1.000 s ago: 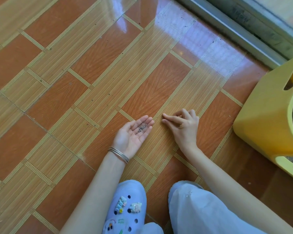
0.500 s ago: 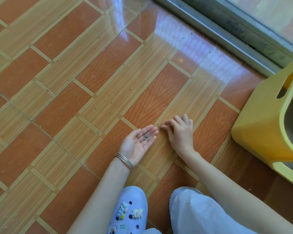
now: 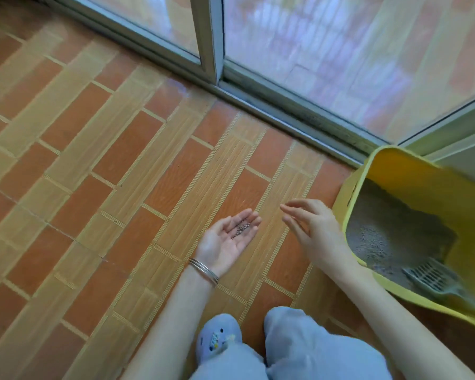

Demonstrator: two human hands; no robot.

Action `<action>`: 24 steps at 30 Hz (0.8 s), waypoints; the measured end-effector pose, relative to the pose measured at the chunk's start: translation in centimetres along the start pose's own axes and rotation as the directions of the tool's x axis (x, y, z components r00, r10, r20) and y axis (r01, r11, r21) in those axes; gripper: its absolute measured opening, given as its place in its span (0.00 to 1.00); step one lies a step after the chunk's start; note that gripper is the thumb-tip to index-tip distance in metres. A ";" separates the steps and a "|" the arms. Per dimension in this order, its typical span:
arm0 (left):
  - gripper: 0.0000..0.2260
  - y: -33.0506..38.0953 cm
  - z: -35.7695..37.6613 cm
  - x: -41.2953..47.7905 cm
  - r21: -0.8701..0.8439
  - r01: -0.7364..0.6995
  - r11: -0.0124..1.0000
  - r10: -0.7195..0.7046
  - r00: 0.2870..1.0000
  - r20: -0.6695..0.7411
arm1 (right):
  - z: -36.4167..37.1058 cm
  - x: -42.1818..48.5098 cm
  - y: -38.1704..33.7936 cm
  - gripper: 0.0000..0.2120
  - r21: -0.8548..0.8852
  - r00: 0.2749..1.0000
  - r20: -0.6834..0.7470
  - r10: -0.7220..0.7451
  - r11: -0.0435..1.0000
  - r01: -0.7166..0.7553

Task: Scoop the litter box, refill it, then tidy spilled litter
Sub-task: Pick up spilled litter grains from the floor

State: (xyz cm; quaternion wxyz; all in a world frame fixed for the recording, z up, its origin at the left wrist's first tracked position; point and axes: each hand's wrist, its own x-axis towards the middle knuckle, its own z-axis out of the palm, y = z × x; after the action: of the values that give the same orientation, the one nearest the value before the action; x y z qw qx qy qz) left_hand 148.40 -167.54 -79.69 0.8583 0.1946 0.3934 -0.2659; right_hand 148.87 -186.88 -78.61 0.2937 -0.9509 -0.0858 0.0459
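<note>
1. Left hand [image 3: 225, 239]: palm up, fingers straight and close together, slightly cupped. It carries a small heap of grains [image 3: 240, 231] at the finger bases and grips nothing.
2. Right hand [image 3: 313, 229]: raised off the floor [image 3: 121, 187], fingers loosely spread and pointing left. Nothing shows between them, though the hand is blurred.
3. Box [image 3: 412, 171]: lies to the right of both hands. Its left wall is just beside the right hand, which sits between the loaded palm and the box.
4. Inside: grey litter [image 3: 381, 242], with the scoop [image 3: 433, 275] at the near end.
5. Judgement: the left palm must travel rightward over the wall and tip there. The right hand is nearer the box but carries no grains.
</note>
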 end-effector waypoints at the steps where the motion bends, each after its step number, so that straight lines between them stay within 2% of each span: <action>1: 0.15 0.6 2.1 -1.9 0.027 -0.004 1.000 0.004 1.000 0.002 | -2.4 -0.3 -0.9 0.12 -0.086 1.000 -0.015 -0.009 0.996 0.008; 4: 0.16 2.3 9.0 -8.5 0.091 -0.006 0.996 0.004 1.000 0.018 | -9.8 -1.5 -4.0 0.15 -0.280 1.000 -0.013 0.012 0.960 -0.016; 7: 0.16 3.3 16.2 -15.6 0.140 -0.007 0.990 0.001 0.999 0.046 | -17.4 -3.2 -7.7 0.19 -0.365 0.997 -0.018 0.070 0.928 -0.072; 13: 0.15 3.4 29.8 -29.3 0.219 0.084 0.972 -0.098 0.994 0.052 | -33.5 -7.2 -16.9 0.23 -0.334 0.973 -0.163 0.160 0.919 -0.207; 17: 0.16 1.8 37.4 -35.8 0.280 0.136 0.950 -0.155 0.987 0.047 | -41.9 -9.2 -21.2 0.22 -0.317 0.958 -0.223 0.182 0.915 -0.248; 20: 0.19 0.0 42.3 -39.5 0.323 0.176 0.930 -0.205 0.977 0.058 | -47.3 -11.0 -23.3 0.23 -0.320 0.941 -0.266 0.210 0.901 -0.292; 24: 0.15 -2.5 48.2 -42.2 0.438 0.175 0.882 -0.240 0.966 0.096 | -53.6 -13.3 -24.8 0.23 -0.306 0.908 -0.337 0.249 0.883 -0.356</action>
State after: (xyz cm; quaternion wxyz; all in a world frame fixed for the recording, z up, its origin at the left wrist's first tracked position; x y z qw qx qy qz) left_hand 151.28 -182.93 -17.55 0.7881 0.3137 0.2798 -0.4497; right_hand 139.78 -198.78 -19.98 0.1126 -0.9863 0.1020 -0.0640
